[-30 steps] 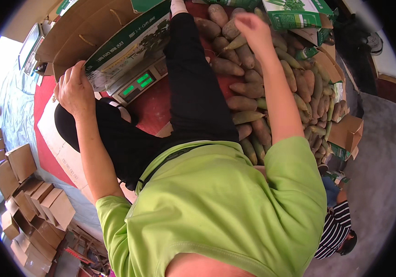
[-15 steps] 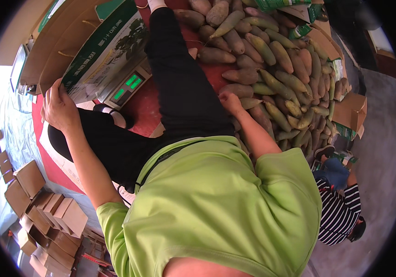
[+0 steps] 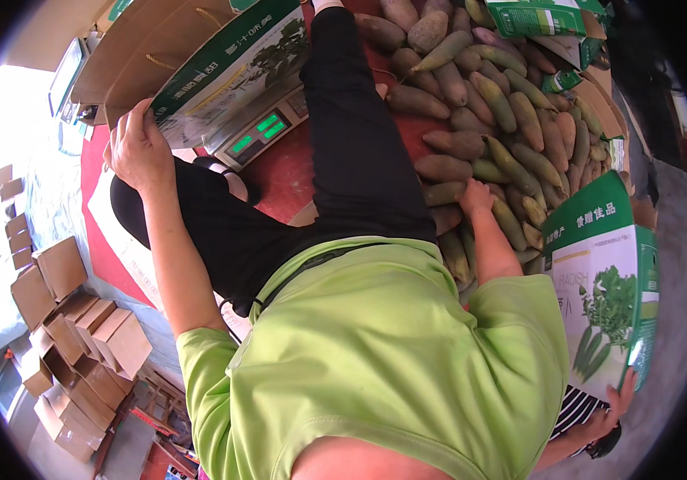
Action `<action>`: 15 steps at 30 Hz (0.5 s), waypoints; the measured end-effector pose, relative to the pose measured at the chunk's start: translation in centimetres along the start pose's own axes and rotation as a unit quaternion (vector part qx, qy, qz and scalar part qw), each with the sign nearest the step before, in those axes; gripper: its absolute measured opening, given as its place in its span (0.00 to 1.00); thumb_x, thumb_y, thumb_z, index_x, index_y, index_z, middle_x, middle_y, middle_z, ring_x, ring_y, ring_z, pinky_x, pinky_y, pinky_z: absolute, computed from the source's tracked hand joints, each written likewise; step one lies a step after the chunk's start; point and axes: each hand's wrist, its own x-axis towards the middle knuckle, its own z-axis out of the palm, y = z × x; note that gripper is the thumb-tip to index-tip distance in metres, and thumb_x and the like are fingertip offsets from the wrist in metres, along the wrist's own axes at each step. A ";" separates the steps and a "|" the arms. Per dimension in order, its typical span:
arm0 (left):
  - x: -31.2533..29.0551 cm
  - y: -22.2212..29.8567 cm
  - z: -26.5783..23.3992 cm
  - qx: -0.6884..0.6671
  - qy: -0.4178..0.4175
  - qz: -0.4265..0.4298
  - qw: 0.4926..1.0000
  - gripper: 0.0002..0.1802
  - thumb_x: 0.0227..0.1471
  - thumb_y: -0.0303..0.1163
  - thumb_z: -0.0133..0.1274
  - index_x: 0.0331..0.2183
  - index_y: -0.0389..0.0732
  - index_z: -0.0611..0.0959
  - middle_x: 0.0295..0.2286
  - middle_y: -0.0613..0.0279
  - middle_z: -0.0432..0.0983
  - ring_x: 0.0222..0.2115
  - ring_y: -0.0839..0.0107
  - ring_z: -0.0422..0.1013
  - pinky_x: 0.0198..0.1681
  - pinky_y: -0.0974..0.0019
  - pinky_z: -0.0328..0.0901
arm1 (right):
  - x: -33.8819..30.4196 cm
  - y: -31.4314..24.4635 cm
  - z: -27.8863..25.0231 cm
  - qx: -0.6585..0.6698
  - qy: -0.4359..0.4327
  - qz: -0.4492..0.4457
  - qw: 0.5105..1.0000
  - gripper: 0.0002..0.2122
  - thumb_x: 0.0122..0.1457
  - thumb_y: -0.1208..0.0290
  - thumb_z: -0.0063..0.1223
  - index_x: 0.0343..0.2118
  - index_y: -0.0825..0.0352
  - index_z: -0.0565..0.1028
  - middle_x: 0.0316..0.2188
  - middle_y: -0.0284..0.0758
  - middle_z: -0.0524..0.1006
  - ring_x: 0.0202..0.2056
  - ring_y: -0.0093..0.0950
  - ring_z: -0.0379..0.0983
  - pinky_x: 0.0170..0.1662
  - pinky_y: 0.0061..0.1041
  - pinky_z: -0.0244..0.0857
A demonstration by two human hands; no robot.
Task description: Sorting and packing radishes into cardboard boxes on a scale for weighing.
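At the left, my left hand is closed on the near edge of a green-and-white printed carton, whose brown flaps stand apart. The carton sits on a digital scale with a lit green display. My right hand is in the near part of a heap of long green-brown radishes. Its fingers are curled at the end of one radish, and their undersides are hidden.
A co-worker's hand holds another green-and-white carton upright at the right, beside the heap. More green cartons lie at the far right. Brown boxes are stacked at the lower left. My leg stretches between scale and heap.
The view has shifted. My right hand has moved right and nearer me over the radishes. The co-worker's carton has come into view at the right; my left hand keeps its carton edge.
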 end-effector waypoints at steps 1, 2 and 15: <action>0.1 0.2 -0.1 0.007 0.000 0.001 1.000 0.08 0.53 0.36 0.48 0.34 0.54 0.81 0.29 0.73 0.77 0.34 0.68 0.72 0.40 0.63 0.59 | -0.1 -0.1 -0.1 0.000 0.001 -0.001 1.000 0.23 0.46 0.63 0.61 0.46 0.60 0.70 0.48 0.38 0.69 0.53 0.37 0.63 0.52 0.40 0.60; 0.1 0.0 -0.1 0.007 0.001 0.001 1.000 0.08 0.53 0.36 0.48 0.34 0.54 0.81 0.29 0.73 0.77 0.34 0.68 0.72 0.40 0.63 0.59 | -0.3 -0.3 -0.3 -0.031 -0.013 0.002 0.999 0.25 0.43 0.60 0.63 0.46 0.60 0.70 0.49 0.38 0.69 0.53 0.37 0.63 0.53 0.40 0.59; 0.3 -0.3 -0.1 -0.004 0.006 0.009 1.000 0.09 0.47 0.31 0.52 0.33 0.54 0.81 0.30 0.72 0.77 0.33 0.67 0.72 0.38 0.62 0.61 | -3.2 -3.2 -2.8 -0.031 -0.065 -0.085 0.994 0.28 0.38 0.56 0.65 0.43 0.62 0.73 0.45 0.38 0.72 0.51 0.36 0.66 0.50 0.36 0.63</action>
